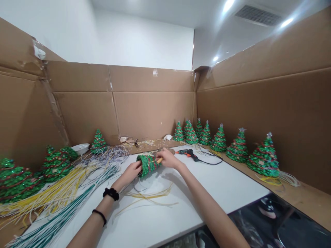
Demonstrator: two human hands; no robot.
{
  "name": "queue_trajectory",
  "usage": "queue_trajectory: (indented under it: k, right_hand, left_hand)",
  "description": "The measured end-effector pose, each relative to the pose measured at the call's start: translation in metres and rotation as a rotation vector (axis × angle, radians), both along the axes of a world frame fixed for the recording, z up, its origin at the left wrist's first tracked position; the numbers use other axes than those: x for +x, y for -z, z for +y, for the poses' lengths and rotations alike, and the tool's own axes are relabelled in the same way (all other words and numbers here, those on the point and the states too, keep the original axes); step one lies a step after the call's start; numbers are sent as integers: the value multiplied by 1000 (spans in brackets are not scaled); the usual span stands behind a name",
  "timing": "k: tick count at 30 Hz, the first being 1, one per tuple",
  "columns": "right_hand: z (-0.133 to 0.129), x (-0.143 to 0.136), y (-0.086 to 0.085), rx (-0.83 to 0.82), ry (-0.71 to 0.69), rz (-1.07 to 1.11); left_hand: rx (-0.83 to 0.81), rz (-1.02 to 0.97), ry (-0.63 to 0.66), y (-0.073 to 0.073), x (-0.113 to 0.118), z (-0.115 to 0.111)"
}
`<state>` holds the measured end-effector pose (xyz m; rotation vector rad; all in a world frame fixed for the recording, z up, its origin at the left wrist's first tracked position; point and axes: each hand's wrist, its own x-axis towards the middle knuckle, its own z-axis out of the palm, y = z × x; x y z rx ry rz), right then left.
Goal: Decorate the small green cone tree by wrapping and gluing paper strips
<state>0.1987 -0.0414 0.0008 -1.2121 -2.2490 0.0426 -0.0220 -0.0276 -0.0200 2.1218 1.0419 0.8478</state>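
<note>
A small green tree [148, 166] with red garland lies on its side above the white board, its wide base toward the left. My left hand [134, 171] grips the tree at its base, the fingertips partly inside the rim. Over the tree's upper side, my right hand [165, 158] is closed on a thin tool with an orange-brown handle [159, 160], its tip against the garland. Loose yellow strands [152, 196] and a dark wire hang or lie just below the tree.
A black and orange glue gun [190, 154] with a cord lies beyond my right hand. Finished trees [265, 156] line the right and back. Bundles of yellow [59, 181] and green strands [74, 206], more trees and a white bowl [80, 148] are at left. Cardboard walls [155, 106] surround the board.
</note>
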Motion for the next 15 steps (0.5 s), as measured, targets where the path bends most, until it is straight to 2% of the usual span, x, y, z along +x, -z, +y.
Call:
queue_trajectory:
  k: [6, 12, 15]
  right_hand:
    - [-7, -14, -2, 124, -37, -52]
    - [-2, 5, -3, 34, 41, 62]
    - [-1, 2, 1, 25, 29, 95]
  left_hand:
    - [60, 50, -70, 0, -3, 4]
    - [7, 57, -52, 2, -7, 7]
    - [11, 70, -66, 1, -5, 6]
